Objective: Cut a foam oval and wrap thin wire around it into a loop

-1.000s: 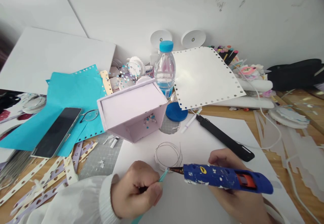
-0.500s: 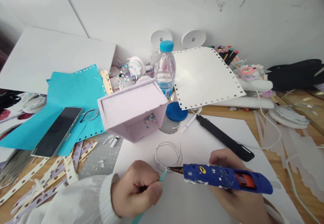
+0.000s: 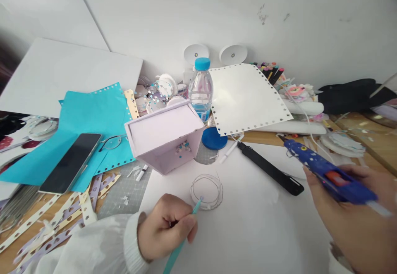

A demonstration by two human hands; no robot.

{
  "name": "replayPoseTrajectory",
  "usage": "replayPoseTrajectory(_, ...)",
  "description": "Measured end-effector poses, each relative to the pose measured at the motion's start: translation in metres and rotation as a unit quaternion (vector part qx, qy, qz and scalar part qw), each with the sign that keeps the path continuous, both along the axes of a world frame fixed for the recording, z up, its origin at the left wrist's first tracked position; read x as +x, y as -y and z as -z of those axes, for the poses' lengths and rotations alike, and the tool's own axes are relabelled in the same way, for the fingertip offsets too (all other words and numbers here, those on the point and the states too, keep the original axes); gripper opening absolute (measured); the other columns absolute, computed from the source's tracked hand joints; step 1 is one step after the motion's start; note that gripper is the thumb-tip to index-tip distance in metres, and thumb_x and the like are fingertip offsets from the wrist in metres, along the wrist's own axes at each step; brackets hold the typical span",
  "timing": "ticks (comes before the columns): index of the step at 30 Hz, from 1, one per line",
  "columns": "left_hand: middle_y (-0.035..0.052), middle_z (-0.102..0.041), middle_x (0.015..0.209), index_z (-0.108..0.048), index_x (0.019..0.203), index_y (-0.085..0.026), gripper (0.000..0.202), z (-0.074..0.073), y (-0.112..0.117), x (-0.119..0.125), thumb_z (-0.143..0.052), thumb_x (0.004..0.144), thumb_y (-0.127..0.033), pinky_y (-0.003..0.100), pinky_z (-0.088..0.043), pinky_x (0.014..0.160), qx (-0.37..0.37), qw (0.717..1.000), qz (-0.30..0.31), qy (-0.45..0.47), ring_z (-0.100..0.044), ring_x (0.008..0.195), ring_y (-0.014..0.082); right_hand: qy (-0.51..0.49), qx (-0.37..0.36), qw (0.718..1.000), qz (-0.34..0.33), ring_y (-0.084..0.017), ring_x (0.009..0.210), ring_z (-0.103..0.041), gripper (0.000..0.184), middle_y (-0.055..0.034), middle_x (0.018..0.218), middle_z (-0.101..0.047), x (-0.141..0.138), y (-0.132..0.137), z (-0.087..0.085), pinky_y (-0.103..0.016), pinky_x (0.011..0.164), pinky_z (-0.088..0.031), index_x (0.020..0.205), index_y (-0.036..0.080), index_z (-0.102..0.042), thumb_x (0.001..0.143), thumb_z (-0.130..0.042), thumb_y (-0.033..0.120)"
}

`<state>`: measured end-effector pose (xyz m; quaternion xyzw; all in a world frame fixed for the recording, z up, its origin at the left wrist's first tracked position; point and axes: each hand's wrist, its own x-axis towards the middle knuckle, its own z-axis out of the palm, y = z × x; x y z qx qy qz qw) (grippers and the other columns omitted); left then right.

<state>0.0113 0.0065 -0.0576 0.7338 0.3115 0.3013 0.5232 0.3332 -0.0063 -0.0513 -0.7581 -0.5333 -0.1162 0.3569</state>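
My left hand (image 3: 167, 226) is closed around slim turquoise tweezers (image 3: 177, 254), whose tapered tip points up and away from me. A tiny pale piece (image 3: 201, 198) shows at that tip, too small to name. The tip lies over a coil of thin wire (image 3: 204, 179) resting on white paper. Off to the right, my right hand (image 3: 347, 212) grips a blue hot glue gun (image 3: 322, 164) spotted with white. Its dark nozzle points up and left, and a clear glue stick sticks out at the rear. Some fingers of this hand are hidden behind the gun.
Beyond the wire stands a pale lilac box (image 3: 166, 131) with its open side towards me. Behind it are a water bottle (image 3: 201, 92) and a blue disc (image 3: 214, 138). A black bar-shaped thing (image 3: 269, 168) lies right; a phone (image 3: 71, 162) and glasses (image 3: 112, 142) rest on turquoise paper left.
The glue gun in my right hand has moved away from the tweezers' tip, to the right and back. My left hand has hardly moved and keeps hold of the tweezers.
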Motion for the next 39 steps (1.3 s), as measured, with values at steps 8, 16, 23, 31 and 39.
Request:
replayPoseTrajectory(8, -0.0033, -0.034, 0.033, -0.062, 0.053, -0.013, 0.068, -0.003, -0.001, -0.001, -0.035, 0.092, -0.060, 0.022, -0.027, 0.037, -0.073, 0.997, -0.021, -0.016, -0.031, 0.032, 0.0069, 0.202, -0.141, 0.969, 0.004, -0.034, 0.069, -0.060, 0.024, -0.0142, 0.076, -0.061, 0.027, -0.016, 0.031, -0.041, 0.057, -0.042, 0.095, 0.015, -0.056, 0.084, -0.058, 0.036)
replayPoseTrajectory(16, -0.0058, -0.032, 0.033, -0.073, 0.074, -0.009, 0.058, -0.025, 0.008, 0.012, -0.041, 0.088, -0.056, 0.020, -0.020, 0.033, -0.217, 0.970, -0.097, -0.052, -0.032, 0.028, 0.0071, 0.167, 0.085, 0.944, -0.270, -0.030, 0.081, -0.059, 0.019, -0.0123, 0.088, -0.060, -0.053, 0.007, -0.020, -0.045, 0.071, -0.048, 0.094, 0.017, -0.053, 0.082, -0.059, 0.031)
replayPoseTrajectory(23, -0.0040, -0.030, 0.049, -0.035, 0.050, -0.017, 0.042, -0.047, 0.017, 0.032, -0.040, 0.088, -0.036, 0.022, -0.027, 0.047, -0.119, 0.978, -0.114, -0.127, -0.029, 0.049, 0.0084, 0.231, 0.166, 0.798, -0.531, -0.020, 0.054, -0.050, 0.014, -0.0038, 0.062, -0.059, -0.128, 0.012, -0.013, -0.037, 0.055, -0.041, 0.089, 0.014, -0.052, 0.082, -0.045, 0.004)
replayPoseTrajectory(31, -0.0039, -0.033, 0.045, -0.052, 0.053, -0.017, 0.047, -0.046, 0.011, 0.035, -0.036, 0.093, -0.035, 0.023, -0.026, 0.043, 0.023, 0.973, -0.105, -0.206, -0.029, 0.043, 0.0092, 0.272, 0.187, 0.788, -0.520, -0.016, 0.047, -0.039, 0.028, 0.0018, 0.048, -0.047, -0.112, 0.010, -0.013, -0.031, 0.045, -0.031, 0.064, 0.024, -0.046, 0.076, -0.044, -0.001)
replayPoseTrajectory(39, 0.0184, -0.054, 0.130, -0.054, 0.123, -0.016, 0.063, -0.021, -0.025, 0.002, -0.076, 0.068, -0.037, 0.046, -0.046, 0.098, 0.242, 0.950, -0.003, -0.199, -0.051, 0.120, 0.0324, -0.253, 0.143, 0.848, -0.442, -0.012, 0.049, -0.032, 0.030, 0.0066, 0.057, -0.030, -0.095, 0.017, 0.004, -0.026, 0.042, -0.025, 0.073, 0.025, -0.035, 0.080, -0.051, 0.001)
